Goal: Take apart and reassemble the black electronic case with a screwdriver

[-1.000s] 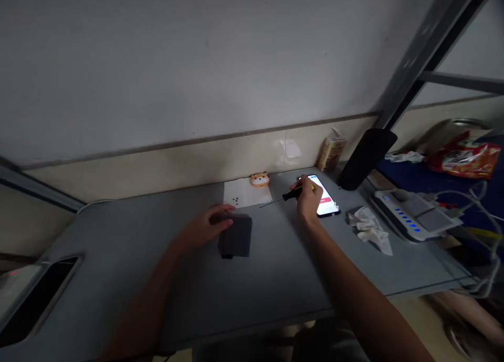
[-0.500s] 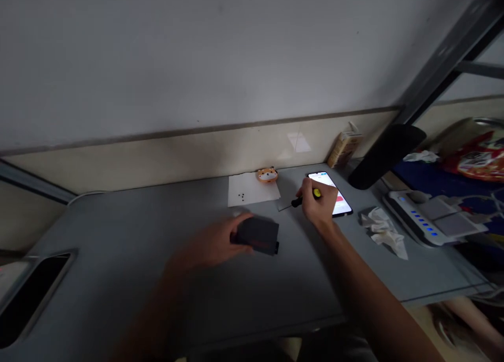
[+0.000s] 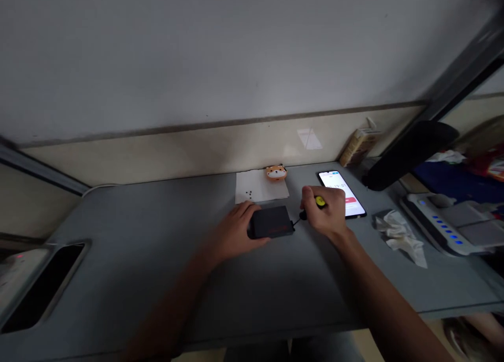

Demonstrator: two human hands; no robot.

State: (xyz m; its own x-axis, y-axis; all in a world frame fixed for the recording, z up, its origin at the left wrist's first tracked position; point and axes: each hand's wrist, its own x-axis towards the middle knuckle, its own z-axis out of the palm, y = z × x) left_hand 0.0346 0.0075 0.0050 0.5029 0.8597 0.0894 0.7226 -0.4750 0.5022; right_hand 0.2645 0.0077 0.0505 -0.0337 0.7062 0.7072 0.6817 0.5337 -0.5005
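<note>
My left hand point(image 3: 238, 228) is closed round the left end of a flat black box-shaped device point(image 3: 273, 221) on the grey desk. In my right hand point(image 3: 328, 210) is a screwdriver point(image 3: 320, 201) with a black and yellow handle, held in a fist. Its thin shaft points left and its tip meets a small tab at the device's right end. Behind the device lies a sheet of white paper point(image 3: 262, 189) with several tiny black screws point(image 3: 249, 193) on it. An orange animal-faced case point(image 3: 276, 172) rests at the paper's back right edge.
A lit phone point(image 3: 354, 200) lies just beyond my right hand. Farther right are crumpled tissue point(image 3: 401, 236), a drink carton point(image 3: 358, 146), a black cylinder point(image 3: 413, 152) and a white device with blue lights point(image 3: 437, 220). A white-framed object point(image 3: 66, 278) sits at far left.
The device has moved right and slightly away from me with my left hand. The screwdriver, earlier apart from it, now touches its right end. The view has shifted a little.
</note>
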